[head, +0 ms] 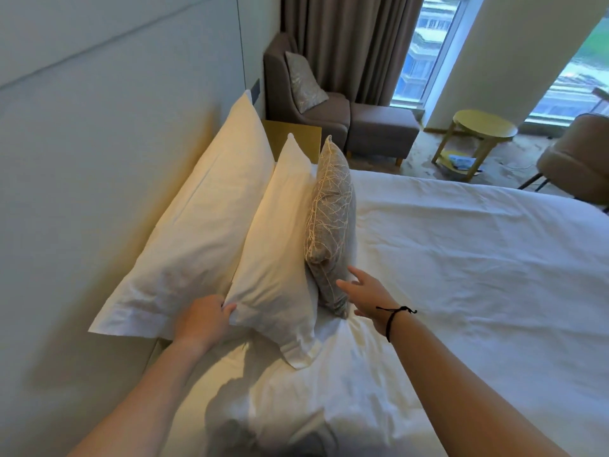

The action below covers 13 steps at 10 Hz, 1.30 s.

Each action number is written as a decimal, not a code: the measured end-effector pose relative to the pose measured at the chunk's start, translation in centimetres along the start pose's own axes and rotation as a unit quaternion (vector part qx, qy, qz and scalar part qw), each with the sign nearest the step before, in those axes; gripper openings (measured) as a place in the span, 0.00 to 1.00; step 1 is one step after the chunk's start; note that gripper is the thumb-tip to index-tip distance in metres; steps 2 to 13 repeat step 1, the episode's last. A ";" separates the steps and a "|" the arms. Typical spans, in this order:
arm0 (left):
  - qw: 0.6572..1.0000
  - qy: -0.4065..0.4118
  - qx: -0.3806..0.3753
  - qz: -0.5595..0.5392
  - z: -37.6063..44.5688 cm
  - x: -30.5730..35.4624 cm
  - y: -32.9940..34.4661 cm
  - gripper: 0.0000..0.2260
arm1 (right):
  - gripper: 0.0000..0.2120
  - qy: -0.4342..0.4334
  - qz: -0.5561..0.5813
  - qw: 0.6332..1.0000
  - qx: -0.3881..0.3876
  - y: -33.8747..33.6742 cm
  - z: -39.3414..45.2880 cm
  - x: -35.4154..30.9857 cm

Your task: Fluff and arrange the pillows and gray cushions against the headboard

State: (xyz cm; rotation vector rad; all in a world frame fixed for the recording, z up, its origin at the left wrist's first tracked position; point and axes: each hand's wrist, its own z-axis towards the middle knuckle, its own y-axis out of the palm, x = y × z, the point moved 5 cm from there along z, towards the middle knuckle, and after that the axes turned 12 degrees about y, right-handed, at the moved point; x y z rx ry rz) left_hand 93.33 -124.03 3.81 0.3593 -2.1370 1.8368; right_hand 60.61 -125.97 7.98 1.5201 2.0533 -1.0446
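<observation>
Two white pillows lean in a row against the pale headboard (99, 133): a large back pillow (201, 222) and a smaller front pillow (276, 252). A gray cushion (331, 212) with a pale branch pattern stands upright against the front pillow. My left hand (204, 316) grips the near edge of the front pillow, fingers curled behind it. My right hand (365, 295), a black cord on its wrist, is open with fingers spread, right beside the cushion's lower near corner; I cannot tell if it touches.
The white duvet (461, 275) covers the bed to the right. Beyond the bed stand a gray armchair (306, 103) with another patterned cushion (304, 82), a footstool (382, 130), a yellow round side table (481, 133) and a beige chair (576, 163) at the right edge.
</observation>
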 end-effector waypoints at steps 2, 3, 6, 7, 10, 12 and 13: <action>0.999 -0.020 0.030 -0.018 -1.1 0.7 -0.5 0.18 | 0.20 -0.010 0.040 0.999 0.007 -2.1 -3.1 1.9; 0.999 -0.020 0.030 -0.018 -1.1 0.7 -0.5 0.18 | 0.20 -0.010 0.040 0.999 0.007 -2.1 -3.1 1.9; 0.999 -0.020 0.030 -0.018 -1.1 0.7 -0.5 0.18 | 0.20 -0.010 0.040 0.999 0.007 -2.1 -3.1 1.9; 0.999 -0.020 0.030 -0.018 -1.1 0.7 -0.5 0.18 | 0.20 -0.010 0.040 0.999 0.007 -2.1 -3.1 1.9; 0.999 -0.020 0.030 -0.018 -1.1 0.7 -0.5 0.18 | 0.20 -0.010 0.040 0.999 0.007 -2.1 -3.1 1.9; 0.999 -0.020 0.030 -0.018 -1.1 0.7 -0.5 0.18 | 0.20 -0.010 0.040 0.999 0.007 -2.1 -3.1 1.9; 0.999 -0.020 0.030 -0.018 -1.1 0.7 -0.5 0.18 | 0.20 -0.010 0.040 0.999 0.007 -2.1 -3.1 1.9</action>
